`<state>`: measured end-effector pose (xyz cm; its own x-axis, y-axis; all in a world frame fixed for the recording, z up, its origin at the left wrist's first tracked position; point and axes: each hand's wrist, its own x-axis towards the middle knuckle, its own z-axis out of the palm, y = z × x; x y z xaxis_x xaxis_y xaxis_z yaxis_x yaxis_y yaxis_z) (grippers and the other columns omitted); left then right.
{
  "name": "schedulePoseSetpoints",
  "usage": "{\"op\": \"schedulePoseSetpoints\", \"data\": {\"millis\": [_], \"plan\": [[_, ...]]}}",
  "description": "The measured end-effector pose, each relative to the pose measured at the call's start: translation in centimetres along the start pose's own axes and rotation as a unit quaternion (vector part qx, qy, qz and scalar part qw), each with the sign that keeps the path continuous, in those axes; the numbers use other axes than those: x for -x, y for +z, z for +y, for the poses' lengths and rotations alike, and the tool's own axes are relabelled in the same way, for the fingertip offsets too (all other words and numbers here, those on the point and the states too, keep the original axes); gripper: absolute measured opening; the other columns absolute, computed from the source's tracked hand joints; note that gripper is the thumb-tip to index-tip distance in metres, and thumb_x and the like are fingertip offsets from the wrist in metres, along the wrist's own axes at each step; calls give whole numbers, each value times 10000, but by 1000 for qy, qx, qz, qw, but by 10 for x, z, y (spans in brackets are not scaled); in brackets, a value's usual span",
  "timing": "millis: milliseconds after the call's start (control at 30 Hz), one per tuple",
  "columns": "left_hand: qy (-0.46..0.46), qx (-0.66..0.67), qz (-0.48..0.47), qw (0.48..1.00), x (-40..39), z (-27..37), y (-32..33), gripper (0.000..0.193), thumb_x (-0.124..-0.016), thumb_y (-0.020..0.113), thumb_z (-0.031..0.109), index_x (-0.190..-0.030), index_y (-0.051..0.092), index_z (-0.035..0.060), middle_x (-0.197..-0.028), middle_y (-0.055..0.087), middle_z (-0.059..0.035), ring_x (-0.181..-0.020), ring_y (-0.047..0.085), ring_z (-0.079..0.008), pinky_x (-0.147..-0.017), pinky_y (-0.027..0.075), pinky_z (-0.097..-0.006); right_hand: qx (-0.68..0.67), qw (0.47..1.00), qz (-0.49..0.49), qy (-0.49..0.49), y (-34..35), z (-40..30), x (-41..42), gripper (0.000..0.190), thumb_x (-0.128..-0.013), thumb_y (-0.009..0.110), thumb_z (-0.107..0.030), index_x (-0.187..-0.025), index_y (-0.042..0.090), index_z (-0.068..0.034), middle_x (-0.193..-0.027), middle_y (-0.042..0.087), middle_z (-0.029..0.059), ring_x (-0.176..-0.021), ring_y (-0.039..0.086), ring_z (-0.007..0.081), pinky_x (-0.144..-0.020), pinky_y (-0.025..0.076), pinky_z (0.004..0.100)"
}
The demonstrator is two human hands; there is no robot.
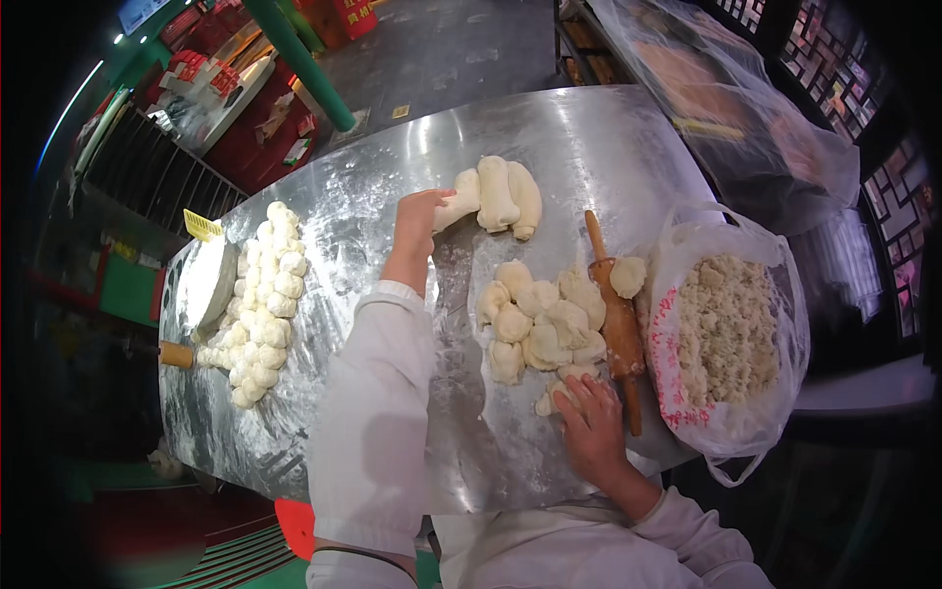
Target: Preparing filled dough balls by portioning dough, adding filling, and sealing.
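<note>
My left hand (416, 224) is at the near end of a pale dough roll (462, 195), its thumb on top and its other fingers mostly hidden. Two more dough rolls (497, 195) lie against it on the right. Nearer to me, my right hand (593, 431) rests its fingers over a small dough piece (548, 403) at the front of a cluster of dough pieces (548, 313); whether it grips the piece is unclear. Beside that cluster lies a wooden rolling pin (622, 335), with one dough piece (628, 277) against its barrel.
A floured metal table (383, 420) lies before me. Many dough balls (268, 309) are piled at left, beside a metal bowl (208, 287) and a yellow scraper (202, 224). At right is a plastic bag (666, 368) of crumbly filling (728, 331). A plastic-covered rack (706, 88) stands beyond.
</note>
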<state>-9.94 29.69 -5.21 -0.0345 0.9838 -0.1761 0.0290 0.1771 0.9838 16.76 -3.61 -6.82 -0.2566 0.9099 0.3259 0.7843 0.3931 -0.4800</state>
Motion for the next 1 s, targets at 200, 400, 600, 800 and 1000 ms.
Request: {"op": "schedulePoseSetpoints", "data": {"millis": [200,400,600,800,1000], "plan": [[42,-27,-124,991,124,73,-41,349,-827,509,67,-1079,723,-46,-1133,683,-136,-1015,625,-203,-897,472,-287,14,1000,14,4,0,2,2,451,-791,671,-42,-1240,626,-65,-1387,541,157,-1293,485,367,-1095,364,541],[-68,-182,-149,969,248,30,-92,303,-922,572,160,-1132,712,-8,-1168,702,-113,-1129,620,-217,-971,453,-316,-22,995,56,-75,-6,-15,-21,532,-755,702,-9,-1273,589,-59,-1378,542,161,-1295,491,354,-1091,361,538],[205,-536,58,817,310,-66,-33,574,-932,623,207,-1435,463,-18,-1382,553,-217,-1312,499,-342,-1128,309,-500,-162,967,-32,-194,43,-72,-109,507,-821,677,-48,-1307,541,-7,-1368,544,165,-1292,499,322,-1060,400,464],[246,-495,-11,833,381,-70,-30,732,-833,709,155,-1480,402,5,-1461,481,-191,-1378,411,-379,-1161,244,-496,-57,953,-151,-258,62,-59,-79,409,-859,652,-100,-1251,550,-45,-1301,570,153,-1215,539,325,-1000,434,431],[254,-454,20,854,384,-50,-11,607,-841,719,170,-1392,509,25,-1291,589,-149,-1232,513,-346,-1133,275,-485,-125,973,-107,-164,52,-58,-38,405,-807,683,-83,-1191,559,-48,-1169,609,154,-1037,598,342,-888,484,432]]}}
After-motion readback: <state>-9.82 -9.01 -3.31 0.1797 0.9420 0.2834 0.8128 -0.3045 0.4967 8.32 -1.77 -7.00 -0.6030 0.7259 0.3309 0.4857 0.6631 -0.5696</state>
